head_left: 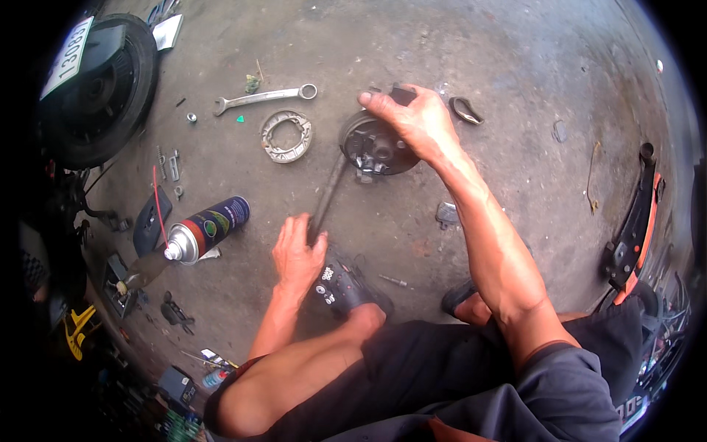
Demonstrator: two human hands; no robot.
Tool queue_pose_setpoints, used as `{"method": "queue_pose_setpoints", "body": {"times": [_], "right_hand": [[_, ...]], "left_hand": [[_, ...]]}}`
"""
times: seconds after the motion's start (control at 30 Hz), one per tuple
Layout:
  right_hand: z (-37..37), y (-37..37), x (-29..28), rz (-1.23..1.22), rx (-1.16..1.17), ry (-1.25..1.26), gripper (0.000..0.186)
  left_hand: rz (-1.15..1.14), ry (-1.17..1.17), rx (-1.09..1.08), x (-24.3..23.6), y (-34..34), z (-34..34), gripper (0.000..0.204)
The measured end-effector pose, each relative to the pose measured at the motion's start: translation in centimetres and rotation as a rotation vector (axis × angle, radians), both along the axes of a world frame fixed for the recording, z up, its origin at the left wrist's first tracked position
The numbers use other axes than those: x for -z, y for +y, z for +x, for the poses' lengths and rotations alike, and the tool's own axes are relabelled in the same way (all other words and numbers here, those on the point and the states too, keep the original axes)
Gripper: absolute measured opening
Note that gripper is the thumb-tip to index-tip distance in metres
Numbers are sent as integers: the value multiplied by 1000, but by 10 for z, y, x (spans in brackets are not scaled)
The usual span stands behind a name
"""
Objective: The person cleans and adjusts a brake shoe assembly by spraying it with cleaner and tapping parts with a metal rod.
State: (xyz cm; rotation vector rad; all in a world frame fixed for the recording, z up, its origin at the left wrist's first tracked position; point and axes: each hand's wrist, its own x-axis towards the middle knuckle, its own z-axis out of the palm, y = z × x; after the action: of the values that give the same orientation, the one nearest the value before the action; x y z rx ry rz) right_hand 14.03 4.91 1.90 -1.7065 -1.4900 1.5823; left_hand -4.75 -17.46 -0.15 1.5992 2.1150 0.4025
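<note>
Left hand (298, 256) grips dark rod (329, 188); right hand (416, 121) clasps black round part (398, 156), rod's far end apparently touching it.

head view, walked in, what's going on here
A person's right grip holds a round black brake plate at its far edge, while the left grip is around a metal rod that runs up to the plate. A ring of brake shoes, a combination wrench and a spray can are on the floor to the left.

Dark grey shirt (552, 401); black shorts (420, 361); white-marked black left shoe (347, 292)
</note>
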Motion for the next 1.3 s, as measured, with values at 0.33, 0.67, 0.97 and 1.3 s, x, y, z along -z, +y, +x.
{"method": "queue_pose_setpoints", "body": {"times": [0.33, 0.67, 0.97, 1.3], "right_hand": [[3, 4, 3, -1, 0, 9, 60], [33, 1, 6, -199, 173, 258, 32], [79, 27, 22, -61, 755, 493, 16], [66, 21, -9, 346, 732, 460, 12]], "left_hand": [[-132, 73, 67, 24, 10, 3, 44], [-292, -248, -185, 20, 26, -12, 31], [76, -728, -342, -123, 85, -18, 18], [-262, -806, -214, -35, 56, 53, 21]]}}
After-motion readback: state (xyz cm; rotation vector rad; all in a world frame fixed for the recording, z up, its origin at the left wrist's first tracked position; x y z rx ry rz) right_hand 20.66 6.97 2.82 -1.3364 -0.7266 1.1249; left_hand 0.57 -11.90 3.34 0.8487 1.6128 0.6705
